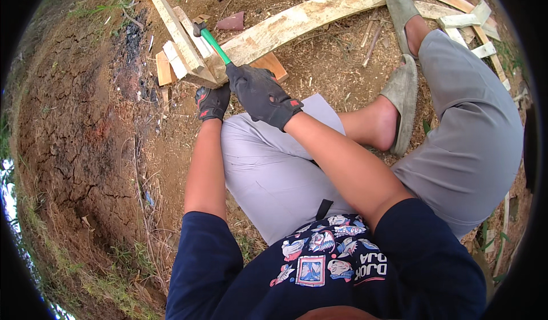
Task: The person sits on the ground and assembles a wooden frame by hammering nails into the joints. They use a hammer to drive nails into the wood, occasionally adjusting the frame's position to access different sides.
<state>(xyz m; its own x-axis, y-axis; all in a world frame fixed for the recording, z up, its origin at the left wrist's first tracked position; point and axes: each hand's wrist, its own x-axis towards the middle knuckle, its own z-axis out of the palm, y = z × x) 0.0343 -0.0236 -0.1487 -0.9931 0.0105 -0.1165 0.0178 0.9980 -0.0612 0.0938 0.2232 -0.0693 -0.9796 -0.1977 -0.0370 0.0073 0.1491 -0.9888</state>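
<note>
Green-handled, the hammer [212,42] lies slantwise across the wood, its dark head up and left against the slat [178,30], its grip end down and right inside the right hand [262,93]. That hand wears a black glove and is closed tight round the handle, fingers wrapped fully, with no gap showing. The slat stands tilted on edge, running from the upper left down to the hands, with shorter pale offcuts [174,57] pressed against its side. Just below it, the left hand [212,102], also in a black glove, sits at the lower end of the wood; its fingers are tucked under the timber, so whether it clasps the piece or merely props it I cannot tell. A long curved plank [308,17] runs from the hands up to the right, and a small reddish block [273,64] lies just beside the right glove. Grey trousers cover both knees; two sandalled feet [403,86] rest on the far plank and the soil. All round lies brown cracked earth [74,132], with scattered scraps [468,26] at the upper right.
</note>
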